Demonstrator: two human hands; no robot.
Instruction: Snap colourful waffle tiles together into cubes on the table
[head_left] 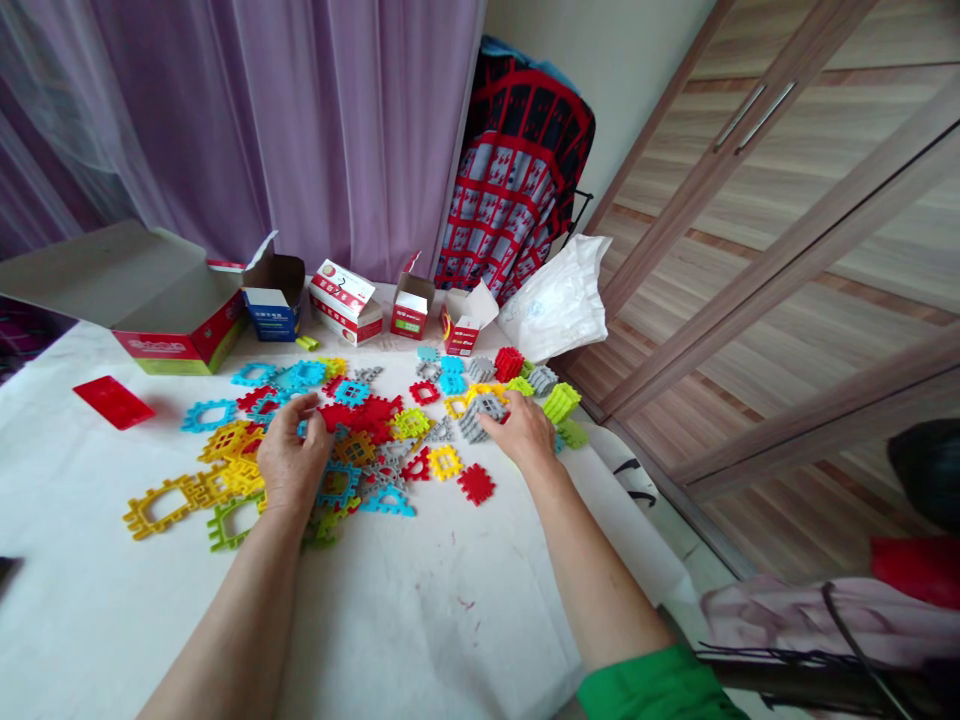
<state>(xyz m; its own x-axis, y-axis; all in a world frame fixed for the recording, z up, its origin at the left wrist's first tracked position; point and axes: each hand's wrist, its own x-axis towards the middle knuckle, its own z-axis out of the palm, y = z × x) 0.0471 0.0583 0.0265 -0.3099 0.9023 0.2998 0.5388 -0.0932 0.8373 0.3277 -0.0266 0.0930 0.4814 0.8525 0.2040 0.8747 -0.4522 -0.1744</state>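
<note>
Notched plastic building tiles in several colours lie in a loose pile on the white-covered table (390, 600). My left hand (292, 455) is over the left part of the pile, fingers curled in. A bit of blue shows by its thumb, but what it holds, if anything, is hidden. Yellow tiles (217, 485) and a green frame tile (232, 522) lie beside that wrist. My right hand (529, 432) has its thumb and fingers around a stack of grey window tiles (481, 418). A red square tile (476, 484) and a yellow window tile (445, 462) lie left of this hand.
Along the back stand a large open carton (180, 345), a blue box (275, 318) and several small red-and-white boxes (345, 305). A white bag (559, 300) is at the back right. Sorted stacks, such as the green tiles (562, 402), sit near the right edge. A red tray (114, 402) lies left.
</note>
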